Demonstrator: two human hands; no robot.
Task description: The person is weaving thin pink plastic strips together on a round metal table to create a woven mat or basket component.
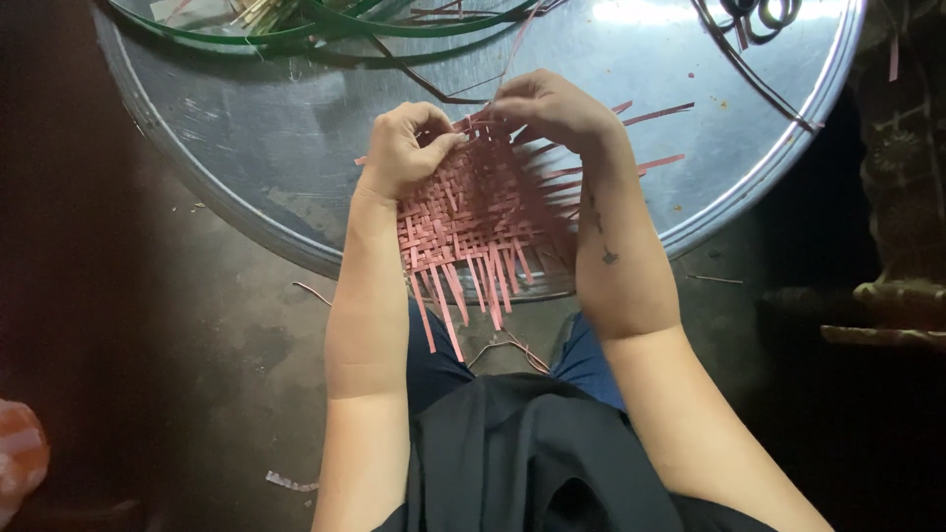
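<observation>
A flat woven mat of pink strips [483, 212] lies on the near part of a large round metal tray [296, 148]. Loose strip ends stick out toward me and to the right. My left hand [402, 150] presses down on the mat's far left corner with curled fingers. My right hand [554, 108] pinches a pink strip at the mat's far edge, fingertips close to those of the left hand. Both forearms reach in from below.
Green strips [325, 22] and a pale bundle lie at the tray's far side. Dark cords [749, 30] cross its far right. A dark floor surrounds the tray, with scraps [291, 481] on it. My knees in blue trousers [591, 365] sit below the tray's rim.
</observation>
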